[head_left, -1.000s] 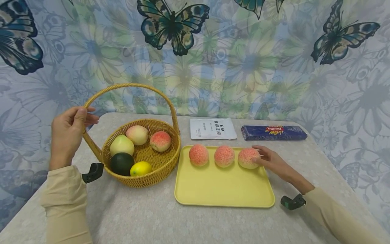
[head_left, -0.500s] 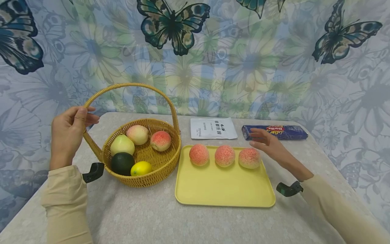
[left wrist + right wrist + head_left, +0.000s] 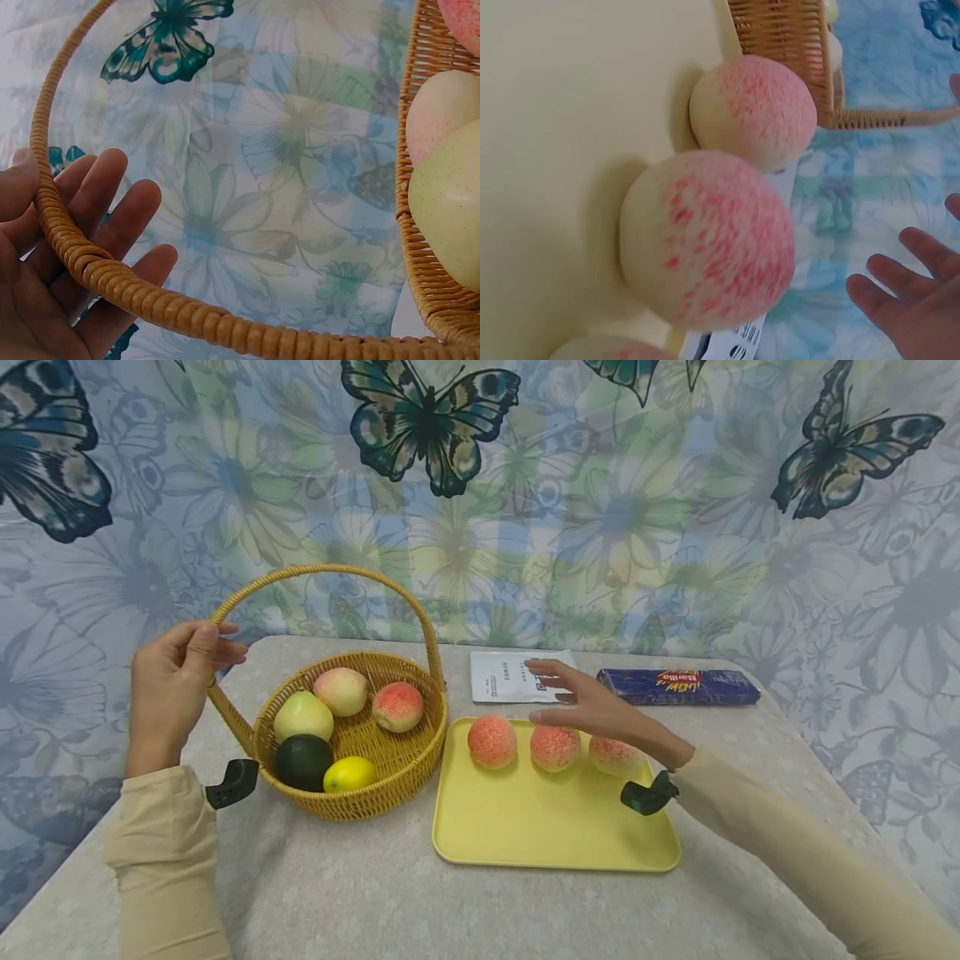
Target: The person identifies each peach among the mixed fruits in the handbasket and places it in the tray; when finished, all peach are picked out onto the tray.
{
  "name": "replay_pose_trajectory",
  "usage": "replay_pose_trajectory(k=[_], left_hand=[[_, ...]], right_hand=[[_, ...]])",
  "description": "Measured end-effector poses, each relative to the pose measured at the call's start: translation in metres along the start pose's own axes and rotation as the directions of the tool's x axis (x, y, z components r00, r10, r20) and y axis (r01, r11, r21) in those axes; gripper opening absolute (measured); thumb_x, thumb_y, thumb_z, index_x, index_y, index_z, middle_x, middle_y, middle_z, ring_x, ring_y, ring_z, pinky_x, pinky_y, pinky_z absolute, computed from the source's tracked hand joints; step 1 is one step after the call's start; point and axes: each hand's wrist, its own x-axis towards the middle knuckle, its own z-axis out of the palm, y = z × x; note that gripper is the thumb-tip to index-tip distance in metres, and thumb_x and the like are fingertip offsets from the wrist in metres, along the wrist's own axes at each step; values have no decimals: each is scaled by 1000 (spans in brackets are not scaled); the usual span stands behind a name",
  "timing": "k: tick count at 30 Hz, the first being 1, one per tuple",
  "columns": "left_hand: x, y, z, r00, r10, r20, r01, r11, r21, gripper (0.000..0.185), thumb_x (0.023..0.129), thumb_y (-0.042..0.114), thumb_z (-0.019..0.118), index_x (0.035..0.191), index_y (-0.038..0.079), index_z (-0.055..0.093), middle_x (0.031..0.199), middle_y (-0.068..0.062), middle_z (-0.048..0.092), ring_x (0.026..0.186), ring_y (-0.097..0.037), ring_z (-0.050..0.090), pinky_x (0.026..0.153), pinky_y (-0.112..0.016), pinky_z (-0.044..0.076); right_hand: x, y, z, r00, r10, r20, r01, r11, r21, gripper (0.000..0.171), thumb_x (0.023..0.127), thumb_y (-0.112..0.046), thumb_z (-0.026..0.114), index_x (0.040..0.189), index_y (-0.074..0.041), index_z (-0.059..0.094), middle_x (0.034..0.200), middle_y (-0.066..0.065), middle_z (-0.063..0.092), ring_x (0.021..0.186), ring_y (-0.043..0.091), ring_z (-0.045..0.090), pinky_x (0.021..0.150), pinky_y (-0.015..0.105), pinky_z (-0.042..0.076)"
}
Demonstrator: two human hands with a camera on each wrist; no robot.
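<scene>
A butterfly-printed curtain [image 3: 600, 527] backs the pale table [image 3: 337, 893]; at left, the left hand [image 3: 171, 681] lightly holds the handle [image 3: 322, 568] of a fruit basket [image 3: 405, 789] between thumb and fingers; right of centre, three peaches [image 3: 555, 748] sit in a row on a yellow tray [image 3: 555, 827]; above them the right hand [image 3: 600, 706] hangs with fingers spread, holding nothing; the step looks like an empty-handed reach; gripping a peach would call for lowering that hand and curling its fingers.

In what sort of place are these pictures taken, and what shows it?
Probably an indoor tabletop set up for recording: a butterfly-print backdrop rises behind the table, and a small dark device sits at each wrist.
</scene>
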Motion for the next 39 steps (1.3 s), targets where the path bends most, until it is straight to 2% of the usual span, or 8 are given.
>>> replay_pose_trajectory(k=[2, 7, 16, 21, 28, 39], left_hand=[[0, 0, 0, 1000, 1, 0, -1, 1000, -1, 41, 101, 37, 44, 118, 7, 66, 80, 23, 65, 79, 4, 62, 73, -15, 43], [0, 0, 0, 1000, -4, -3, 4, 1000, -6, 41, 100, 37, 45, 117, 7, 66, 80, 22, 65, 79, 4, 63, 74, -13, 43], [1, 1, 1, 1000, 4, -3, -4, 1000, -15, 41, 100, 37, 45, 117, 6, 66, 80, 21, 65, 79, 4, 63, 73, -13, 43], [2, 0, 0, 1000, 15, -5, -15, 1000, -12, 40, 101, 36, 45, 117, 6, 66, 80, 22, 65, 79, 4, 62, 71, -13, 43], [2, -1, 0, 1000, 15, -1, -15, 1000, -1, 41, 101, 37, 44, 117, 6, 66, 80, 23, 65, 80, 4, 62, 69, -13, 43], [1, 0, -1, 1000, 17, 1, -17, 1000, 0, 41, 101, 37, 44, 118, 6, 66, 81, 22, 65, 80, 4, 62, 69, -15, 42]], right_hand=[[8, -7, 5, 1000, -15, 26, 16, 999, -36, 73, 89, -36, 68, 150, -28, 29, 155, -2, 27, 142, 25, 28, 111, 48, 29], [25, -23, 11, 995, -71, 75, 77, 993, -90, 75, 88, -37, 69, 150, -25, 30, 155, -1, 28, 143, 27, 27, 112, 50, 27], [45, -36, 19, 986, -124, 115, 142, 977, -161, 78, 84, -46, 71, 150, -26, 33, 155, -6, 28, 142, 24, 28, 112, 48, 27], [55, -42, 28, 980, -146, 137, 168, 972, -165, 76, 84, -40, 73, 149, -24, 35, 153, -8, 31, 142, 21, 29, 112, 44, 27], [76, -54, 42, 968, -177, 176, 208, 961, -181, 74, 84, -29, 75, 147, -20, 37, 153, -3, 33, 140, 22, 33, 111, 44, 30], [113, -79, 61, 946, -209, 248, 271, 929, -252, 74, 86, -33, 73, 148, -20, 35, 153, -3, 33, 140, 18, 32, 111, 37, 31]])
